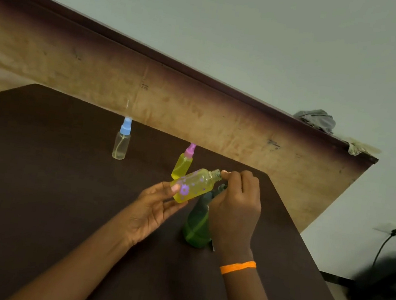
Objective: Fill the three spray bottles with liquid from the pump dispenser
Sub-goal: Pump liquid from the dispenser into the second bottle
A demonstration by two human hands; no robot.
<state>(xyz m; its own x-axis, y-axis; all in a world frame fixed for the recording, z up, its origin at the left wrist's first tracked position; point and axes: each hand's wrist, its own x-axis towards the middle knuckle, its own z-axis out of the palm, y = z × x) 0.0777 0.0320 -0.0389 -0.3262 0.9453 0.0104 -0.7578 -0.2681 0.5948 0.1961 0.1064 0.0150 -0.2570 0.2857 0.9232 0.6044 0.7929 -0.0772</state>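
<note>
Tilting the uncapped yellow flower-printed plastic bottle (pixel 193 184) in your left hand (pixel 153 207), whose fingers are curling round its base, you are risking a spill onto the dark desk (pixel 37 179). Your right hand (pixel 236 205) is pinching at its neck, above the green pump dispenser (pixel 195 227); the pink-capped bottle (pixel 183 163) and the nearly empty blue-capped bottle (pixel 122 140) are standing farther back.

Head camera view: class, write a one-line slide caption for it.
Left hand tilts an uncapped yellow bottle while the right hand works at its neck above the green dispenser.
</note>
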